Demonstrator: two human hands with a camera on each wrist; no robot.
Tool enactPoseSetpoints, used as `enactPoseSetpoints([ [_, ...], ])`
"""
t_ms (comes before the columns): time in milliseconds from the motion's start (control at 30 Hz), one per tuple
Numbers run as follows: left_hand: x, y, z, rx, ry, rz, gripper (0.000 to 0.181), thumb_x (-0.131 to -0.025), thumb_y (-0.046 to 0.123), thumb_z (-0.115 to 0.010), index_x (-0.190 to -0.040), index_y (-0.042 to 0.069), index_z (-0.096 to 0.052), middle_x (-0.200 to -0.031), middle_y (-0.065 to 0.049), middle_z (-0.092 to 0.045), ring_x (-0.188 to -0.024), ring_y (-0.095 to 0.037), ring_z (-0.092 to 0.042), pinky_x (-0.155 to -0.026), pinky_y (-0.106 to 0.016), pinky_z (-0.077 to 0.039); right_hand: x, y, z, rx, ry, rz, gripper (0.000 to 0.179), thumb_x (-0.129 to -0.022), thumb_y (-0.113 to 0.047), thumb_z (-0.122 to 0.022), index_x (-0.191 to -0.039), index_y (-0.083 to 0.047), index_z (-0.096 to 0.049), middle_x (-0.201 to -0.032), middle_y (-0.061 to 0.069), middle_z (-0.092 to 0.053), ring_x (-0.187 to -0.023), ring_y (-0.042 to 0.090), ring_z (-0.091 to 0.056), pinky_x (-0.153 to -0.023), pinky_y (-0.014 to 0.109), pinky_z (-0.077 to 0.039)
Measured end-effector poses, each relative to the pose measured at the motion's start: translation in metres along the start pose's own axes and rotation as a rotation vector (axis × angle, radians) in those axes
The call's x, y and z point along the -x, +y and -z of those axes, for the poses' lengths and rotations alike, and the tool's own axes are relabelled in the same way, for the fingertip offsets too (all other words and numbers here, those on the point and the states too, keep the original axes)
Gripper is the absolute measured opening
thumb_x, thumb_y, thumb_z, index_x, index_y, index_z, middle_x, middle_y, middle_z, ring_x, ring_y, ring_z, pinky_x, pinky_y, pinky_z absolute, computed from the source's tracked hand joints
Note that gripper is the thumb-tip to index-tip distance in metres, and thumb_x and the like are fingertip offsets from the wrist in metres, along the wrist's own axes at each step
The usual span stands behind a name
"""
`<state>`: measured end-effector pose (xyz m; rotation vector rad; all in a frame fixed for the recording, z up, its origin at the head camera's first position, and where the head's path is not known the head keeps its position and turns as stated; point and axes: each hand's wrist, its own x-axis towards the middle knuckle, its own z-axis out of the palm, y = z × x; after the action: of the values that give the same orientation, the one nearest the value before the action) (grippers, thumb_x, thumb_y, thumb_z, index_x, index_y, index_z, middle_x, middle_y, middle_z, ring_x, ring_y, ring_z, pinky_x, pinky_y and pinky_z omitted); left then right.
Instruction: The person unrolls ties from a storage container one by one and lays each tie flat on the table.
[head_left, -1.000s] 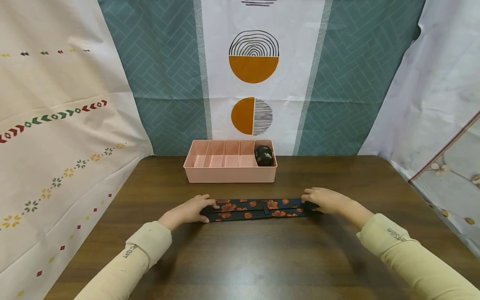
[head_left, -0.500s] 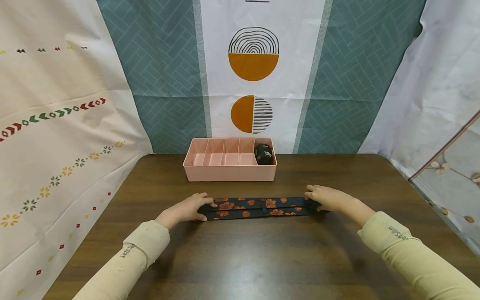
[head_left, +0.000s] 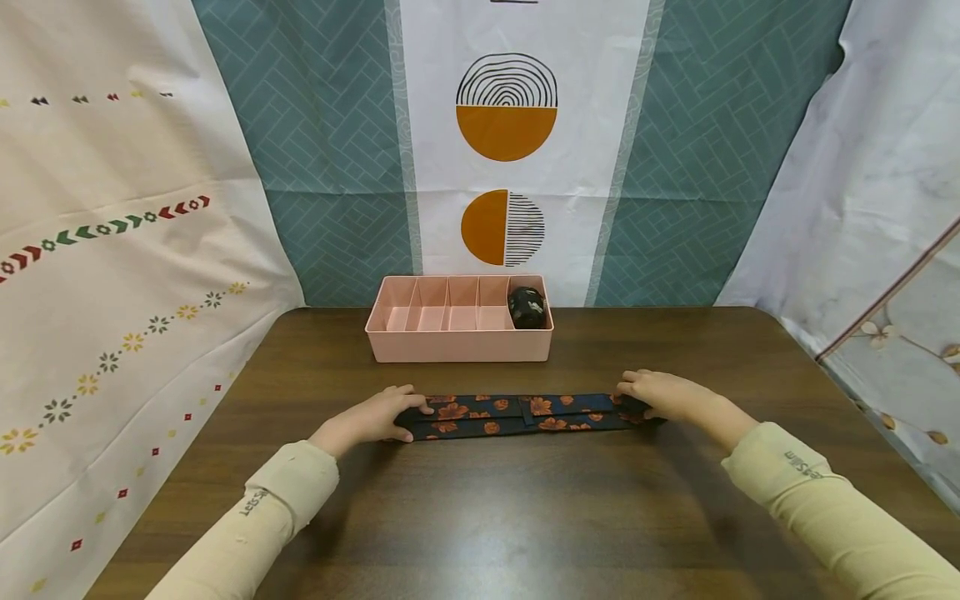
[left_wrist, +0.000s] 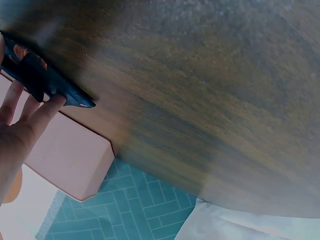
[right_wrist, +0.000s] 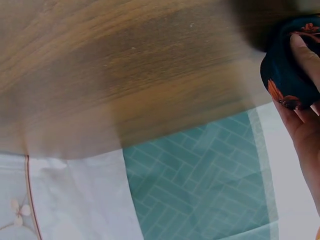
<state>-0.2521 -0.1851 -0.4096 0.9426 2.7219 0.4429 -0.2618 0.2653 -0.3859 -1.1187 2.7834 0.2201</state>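
A dark navy necktie (head_left: 487, 417) with orange flowers lies stretched sideways across the table, folded lengthwise into a long strip with its keeper loop showing near the middle. My left hand (head_left: 375, 417) grips its left end; in the left wrist view, fingertips (left_wrist: 56, 101) rest against the dark fabric (left_wrist: 42, 75). At the other end, my right hand (head_left: 667, 396) holds the tie between thumb and fingers. The right wrist view shows the fabric (right_wrist: 280, 65) bent into a loop there, with the thumb (right_wrist: 302, 52) inside it and the fingers beneath.
Behind the tie stands a pink divided box (head_left: 461, 347) with a rolled dark patterned bundle (head_left: 527, 308) in its rightmost compartment. The brown wooden table (head_left: 480, 517) ends at a patterned cloth backdrop (head_left: 337, 167). Pale cloths hang at both sides.
My right hand has shifted slightly to the right, and more of the tie shows beside it. The left hand stays at the left end. The view tilts slightly.
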Motion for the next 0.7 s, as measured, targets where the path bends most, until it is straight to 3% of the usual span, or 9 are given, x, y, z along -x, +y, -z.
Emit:
enactPoseSetpoints([
  [67,-0.0002,-0.0012,-0.0003,-0.016,0.003,-0.015,0.04,-0.078,0.014,-0.075,-0.116,0.01,-0.062,-0.113,-0.013,-0.055,-0.11,-0.038,-0.051,-0.093,-0.054,-0.044,0.0013,0.0006,0.0001,0.011,-0.008,-0.007,0.046,-0.072,-0.006,-0.078,-0.114,0.002,-0.061,-0.12,0.028,-0.057,-0.106,0.042,-0.058,-0.083,0.044,-0.052],
  [200,-0.0005,-0.0032,-0.0005,-0.02,-0.001,-0.008,0.04,-0.079,0.014,-0.075,-0.116,0.01,-0.062,-0.116,-0.014,-0.054,-0.112,-0.039,-0.051,-0.095,-0.053,-0.043,0.0032,0.0016,-0.0001,0.035,0.002,0.002,0.049,-0.071,-0.005,-0.079,-0.115,0.004,-0.06,-0.12,0.026,-0.059,-0.107,0.04,-0.058,-0.084,0.044,-0.052],
  [367,0.0,-0.0052,0.0005,-0.014,-0.006,0.01,0.041,-0.078,0.014,-0.075,-0.117,0.01,-0.062,-0.121,-0.017,-0.054,-0.115,-0.04,-0.05,-0.095,-0.055,-0.042,0.0047,0.0029,-0.0011,0.037,0.037,0.019,0.043,-0.068,-0.003,-0.081,-0.105,-0.001,-0.06,-0.106,0.017,-0.064,-0.094,0.033,-0.063,-0.076,0.039,-0.054],
  [500,0.0009,-0.0055,0.0025,-0.022,-0.006,0.0,0.04,-0.078,0.014,-0.075,-0.116,0.01,-0.063,-0.112,-0.012,-0.055,-0.11,-0.037,-0.052,-0.094,-0.053,-0.044,0.005,0.0033,-0.0017,0.046,0.044,0.029,0.039,-0.066,-0.003,-0.082,-0.099,-0.005,-0.06,-0.099,0.012,-0.064,-0.088,0.03,-0.063,-0.072,0.036,-0.054],
  [700,0.0004,-0.0067,0.0044,-0.032,-0.011,0.003,0.04,-0.078,0.014,-0.075,-0.116,0.01,-0.063,-0.113,-0.013,-0.055,-0.11,-0.037,-0.052,-0.094,-0.053,-0.043,0.0053,0.0039,-0.0008,0.084,0.01,0.03,0.042,-0.068,-0.005,-0.081,-0.106,0.001,-0.065,-0.114,0.024,-0.062,-0.101,0.039,-0.062,-0.082,0.043,-0.053],
])
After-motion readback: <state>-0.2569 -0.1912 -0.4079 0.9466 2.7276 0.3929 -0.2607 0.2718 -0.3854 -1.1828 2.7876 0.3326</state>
